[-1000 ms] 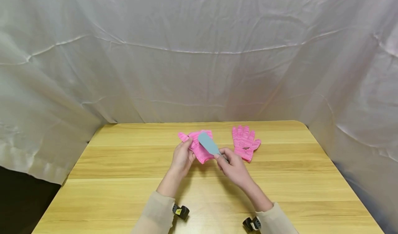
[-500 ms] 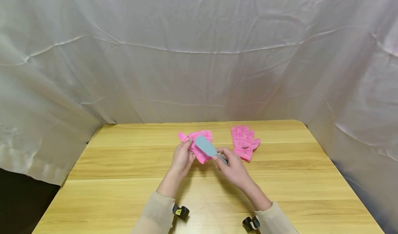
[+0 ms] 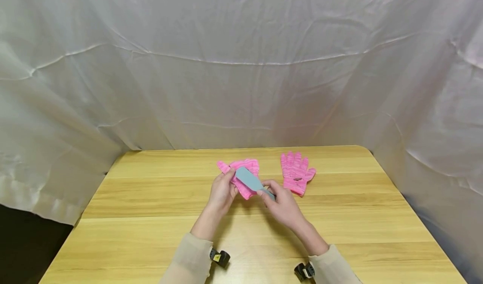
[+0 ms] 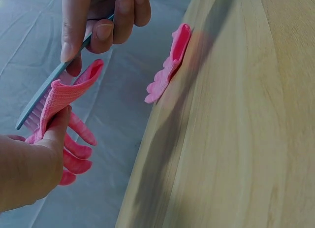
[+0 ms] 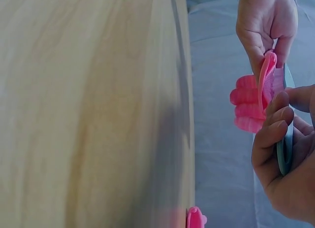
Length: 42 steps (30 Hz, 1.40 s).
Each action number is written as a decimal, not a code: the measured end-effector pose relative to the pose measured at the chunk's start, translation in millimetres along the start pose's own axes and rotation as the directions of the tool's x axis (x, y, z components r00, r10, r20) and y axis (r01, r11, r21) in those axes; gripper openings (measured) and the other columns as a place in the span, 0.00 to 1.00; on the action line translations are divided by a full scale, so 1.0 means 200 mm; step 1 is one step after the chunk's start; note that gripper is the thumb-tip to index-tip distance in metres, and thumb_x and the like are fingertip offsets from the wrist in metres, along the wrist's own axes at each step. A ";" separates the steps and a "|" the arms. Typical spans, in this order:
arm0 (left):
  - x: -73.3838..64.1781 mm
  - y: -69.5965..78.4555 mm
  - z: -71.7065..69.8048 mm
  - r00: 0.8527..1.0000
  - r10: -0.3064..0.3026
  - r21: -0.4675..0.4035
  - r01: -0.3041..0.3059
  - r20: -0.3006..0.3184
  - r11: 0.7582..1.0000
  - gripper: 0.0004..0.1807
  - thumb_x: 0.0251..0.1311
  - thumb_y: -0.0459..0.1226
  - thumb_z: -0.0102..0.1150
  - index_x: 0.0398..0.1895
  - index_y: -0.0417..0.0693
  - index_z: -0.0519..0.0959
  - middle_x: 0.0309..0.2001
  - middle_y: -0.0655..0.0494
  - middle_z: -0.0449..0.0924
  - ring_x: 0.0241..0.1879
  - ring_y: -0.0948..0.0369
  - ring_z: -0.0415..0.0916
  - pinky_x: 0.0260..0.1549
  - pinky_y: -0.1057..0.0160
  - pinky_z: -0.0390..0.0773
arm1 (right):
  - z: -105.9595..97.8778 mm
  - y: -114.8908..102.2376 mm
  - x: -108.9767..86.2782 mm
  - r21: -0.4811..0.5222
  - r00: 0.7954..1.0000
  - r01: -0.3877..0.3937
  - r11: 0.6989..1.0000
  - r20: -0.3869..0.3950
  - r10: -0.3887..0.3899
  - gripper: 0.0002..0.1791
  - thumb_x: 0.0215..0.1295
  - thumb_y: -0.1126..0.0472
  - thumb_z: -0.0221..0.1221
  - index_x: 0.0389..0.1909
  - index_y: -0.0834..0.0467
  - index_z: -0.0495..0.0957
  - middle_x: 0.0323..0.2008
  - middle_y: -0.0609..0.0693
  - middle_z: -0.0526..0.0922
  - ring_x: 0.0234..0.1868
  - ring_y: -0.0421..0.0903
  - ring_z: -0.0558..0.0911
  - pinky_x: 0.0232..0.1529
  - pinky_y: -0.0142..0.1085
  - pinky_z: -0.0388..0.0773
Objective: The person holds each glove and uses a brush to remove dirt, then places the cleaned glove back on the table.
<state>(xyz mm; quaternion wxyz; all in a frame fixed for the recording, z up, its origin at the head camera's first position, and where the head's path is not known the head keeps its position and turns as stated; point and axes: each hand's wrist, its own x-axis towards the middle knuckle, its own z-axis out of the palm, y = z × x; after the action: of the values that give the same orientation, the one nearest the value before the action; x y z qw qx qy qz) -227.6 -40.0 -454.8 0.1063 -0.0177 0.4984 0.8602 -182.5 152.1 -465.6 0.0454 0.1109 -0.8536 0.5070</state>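
slantwise, the blue brush (image 3: 249, 179) points forward-left from the right hand (image 3: 283, 203).

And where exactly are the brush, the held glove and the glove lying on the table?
Brush (image 3: 247, 179): head view, on its flat blue back.
Held glove (image 4: 60, 99): left wrist view, on the knit near its open cuff.
Lying glove (image 3: 295, 172): head view, on the broad part below its fingers.
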 end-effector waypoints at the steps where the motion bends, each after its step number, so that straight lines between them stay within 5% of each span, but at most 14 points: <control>1: 0.00 0.00 0.00 1.000 -0.002 -0.002 0.002 -0.002 1.000 0.24 0.83 0.38 0.38 0.69 0.27 0.65 0.56 0.45 0.84 0.50 0.62 0.85 0.55 0.64 0.83 | 0.00 0.00 0.00 -0.006 1.000 -0.005 1.000 -0.004 0.005 0.11 0.74 0.62 0.63 0.53 0.59 0.82 0.21 0.44 0.76 0.19 0.38 0.68 0.21 0.29 0.65; 24: -0.01 0.01 -0.05 0.999 0.008 -0.006 -0.008 -0.041 1.000 0.23 0.83 0.38 0.37 0.68 0.28 0.65 0.51 0.51 0.83 0.49 0.63 0.84 0.53 0.65 0.83 | 0.04 0.00 0.02 -0.001 1.000 -0.009 1.000 -0.011 0.009 0.13 0.74 0.61 0.63 0.54 0.61 0.81 0.19 0.44 0.71 0.18 0.36 0.64 0.20 0.29 0.61; 31: -0.06 0.06 -0.12 0.997 0.026 -0.009 -0.027 -0.078 1.000 0.24 0.83 0.39 0.36 0.70 0.28 0.63 0.55 0.48 0.81 0.52 0.62 0.83 0.57 0.64 0.81 | 0.12 -0.06 0.06 0.012 0.999 -0.015 1.000 0.032 0.014 0.13 0.74 0.61 0.63 0.54 0.60 0.81 0.20 0.44 0.72 0.18 0.36 0.64 0.20 0.29 0.62; 42: -0.08 0.12 -0.26 0.987 0.049 -0.059 -0.059 -0.152 0.996 0.22 0.84 0.38 0.34 0.69 0.29 0.63 0.49 0.55 0.83 0.49 0.63 0.84 0.53 0.66 0.82 | 0.26 -0.09 0.12 0.043 0.999 -0.009 0.999 0.047 0.007 0.13 0.73 0.60 0.64 0.54 0.60 0.82 0.20 0.44 0.71 0.18 0.36 0.64 0.20 0.29 0.62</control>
<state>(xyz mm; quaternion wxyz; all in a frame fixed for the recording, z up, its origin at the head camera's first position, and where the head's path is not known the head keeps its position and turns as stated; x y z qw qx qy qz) -220.2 -99.2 -459.0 0.0444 -0.0725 0.4777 0.8744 -200.4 93.6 -470.5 0.0211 0.1200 -0.8438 0.5226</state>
